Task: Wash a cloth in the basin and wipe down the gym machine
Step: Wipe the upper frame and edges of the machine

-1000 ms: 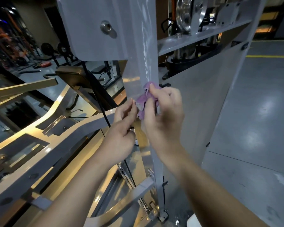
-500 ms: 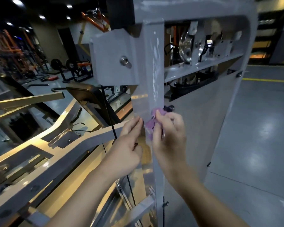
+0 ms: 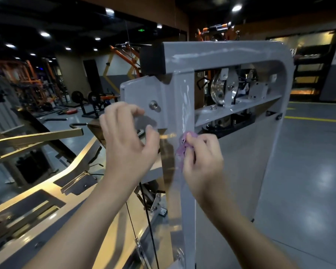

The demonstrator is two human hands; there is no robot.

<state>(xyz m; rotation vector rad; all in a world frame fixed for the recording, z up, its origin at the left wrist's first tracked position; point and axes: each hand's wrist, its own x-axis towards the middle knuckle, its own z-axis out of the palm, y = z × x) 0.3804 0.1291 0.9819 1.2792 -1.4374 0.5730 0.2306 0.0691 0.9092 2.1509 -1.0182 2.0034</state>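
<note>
The gym machine's frame (image 3: 184,105) is grey painted metal, smooth and glossy, streaked with wet smears along its upright. A purple cloth (image 3: 179,150) looks soft and crumpled (probably microfibre). The pulley wheel (image 3: 217,92) is polished bright metal. The floor (image 3: 308,162) is smooth grey with a dull sheen.

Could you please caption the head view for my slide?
Right hand presses a purple cloth against the grey post; left hand hovers beside it.

The glossy grey gym floor (image 3: 303,171) spreads right of the hands, yellow painted lines (image 3: 310,119) crossing it beyond them
</note>
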